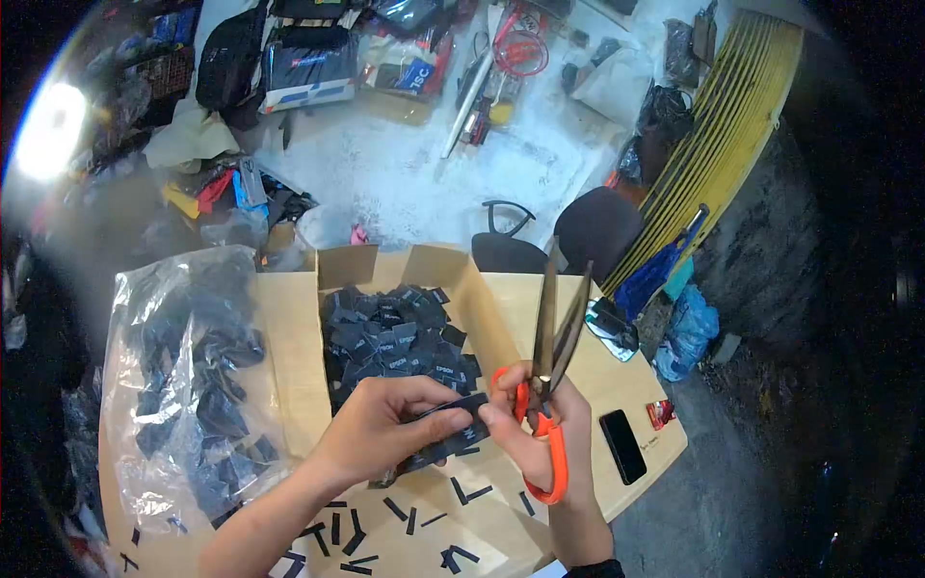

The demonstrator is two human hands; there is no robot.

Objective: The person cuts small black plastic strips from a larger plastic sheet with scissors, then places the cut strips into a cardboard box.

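Observation:
My left hand (371, 429) pinches a black printed label piece (455, 446) between thumb and fingers, just in front of the box. My right hand (570, 438) is closed around orange-handled scissors (545, 332); their blades point up and stand apart. The right thumb and fingertip are at the label's right end, and the blades are clear of it. Behind my hands, an open cardboard box (487, 313) holds a heap of small black labels (390, 332), some with white lettering reading EPSON. Narrow black offcuts (412, 520) lie scattered on the table below my hands.
A clear plastic bag (183, 385) with black pieces inside lies on the table's left. A phone (623, 447) and a small red packet (660, 414) rest at the right edge. Beyond the table (511, 539) stand a dark chair (597, 231) and a yellow slatted panel (723, 144).

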